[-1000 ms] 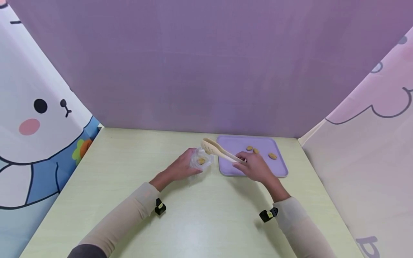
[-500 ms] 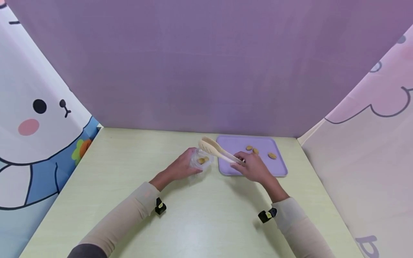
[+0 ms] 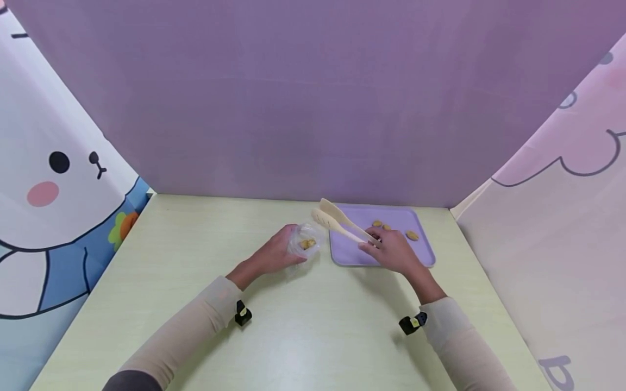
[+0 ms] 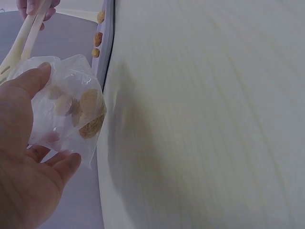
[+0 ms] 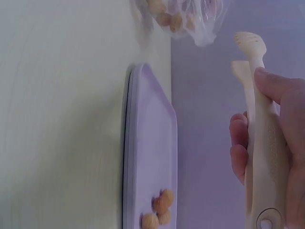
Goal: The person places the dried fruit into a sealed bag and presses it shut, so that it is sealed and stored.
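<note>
My left hand (image 3: 277, 252) holds a clear plastic bag (image 3: 317, 232) with its mouth facing up, thumb on one side and fingers on the other. Several walnuts (image 4: 91, 125) show through the bag's thin wall in the left wrist view. In my right hand (image 3: 395, 253) I grip cream-coloured tongs (image 3: 325, 219) with slotted tips. The tips are spread apart and nothing lies between them. They hover above the gap between the bag and the purple tray (image 3: 349, 254). Several walnuts (image 5: 160, 205) lie on that tray, partly hidden by the right hand in the head view.
The tray sits at the back right of the pale wooden table (image 3: 293, 331), near the purple backdrop (image 3: 303, 108). Printed cloth panels (image 3: 54, 228) flank the table on both sides. Small black cameras are strapped to both wrists.
A second walnut shows in the bag where one showed before. The tongs' tips have spread and moved back to the right, away from above the bag. The left hand stays put.
</note>
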Motion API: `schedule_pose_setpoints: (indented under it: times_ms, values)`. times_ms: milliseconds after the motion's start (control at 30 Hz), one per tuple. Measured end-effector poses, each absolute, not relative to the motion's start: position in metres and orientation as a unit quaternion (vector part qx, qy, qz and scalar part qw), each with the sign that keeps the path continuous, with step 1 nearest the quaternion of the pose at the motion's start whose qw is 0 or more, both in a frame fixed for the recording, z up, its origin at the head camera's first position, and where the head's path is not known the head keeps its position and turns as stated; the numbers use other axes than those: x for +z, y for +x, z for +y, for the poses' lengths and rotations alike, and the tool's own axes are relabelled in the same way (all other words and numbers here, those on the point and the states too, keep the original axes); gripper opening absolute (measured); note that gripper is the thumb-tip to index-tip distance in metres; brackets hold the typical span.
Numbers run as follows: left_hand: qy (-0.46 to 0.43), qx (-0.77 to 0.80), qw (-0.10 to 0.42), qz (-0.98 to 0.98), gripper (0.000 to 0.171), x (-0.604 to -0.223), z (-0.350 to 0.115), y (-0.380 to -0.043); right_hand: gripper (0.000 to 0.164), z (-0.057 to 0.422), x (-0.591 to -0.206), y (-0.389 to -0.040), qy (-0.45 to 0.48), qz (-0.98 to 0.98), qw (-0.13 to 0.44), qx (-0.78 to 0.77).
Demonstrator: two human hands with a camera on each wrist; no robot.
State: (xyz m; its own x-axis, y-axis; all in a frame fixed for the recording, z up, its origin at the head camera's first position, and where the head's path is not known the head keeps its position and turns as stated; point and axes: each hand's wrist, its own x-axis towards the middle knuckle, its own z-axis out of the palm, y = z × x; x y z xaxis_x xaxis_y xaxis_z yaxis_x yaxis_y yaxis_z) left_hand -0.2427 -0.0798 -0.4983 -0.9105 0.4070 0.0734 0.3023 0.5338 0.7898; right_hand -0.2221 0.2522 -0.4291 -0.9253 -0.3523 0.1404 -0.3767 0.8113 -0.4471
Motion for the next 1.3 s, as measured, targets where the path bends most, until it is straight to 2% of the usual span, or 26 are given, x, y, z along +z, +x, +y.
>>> schedule_pose_setpoints:
  times_ms: [167, 400, 600, 900, 1300]
  values:
    - [0.206, 0.438, 0.060, 0.873, 0.086, -0.497, -0.081, -0.242, 0.048, 0.268, -0.430, -0.225, 0.170, -0.955, 0.023, 0.243]
    - [0.207, 0.436, 0.062, 0.873, 0.087, -0.497, -0.083, -0.242, 0.040, 0.289, -0.432, -0.231, 0.150, -0.960, 0.048, 0.232]
    - [0.204, 0.438, 0.062, 0.873, 0.087, -0.497, -0.083, -0.242, 0.041, 0.303, -0.430, -0.231, 0.130, -0.962, 0.036, 0.237]
    - [0.203, 0.432, 0.060, 0.877, 0.087, -0.498, -0.084, -0.241, 0.040, 0.322, -0.438, -0.236, 0.110, -0.972, 0.059, 0.202]
    - [0.201, 0.428, 0.067, 0.879, 0.087, -0.497, -0.086, -0.240, 0.043, 0.342, -0.451, -0.244, 0.087, -0.981, 0.044, 0.170]
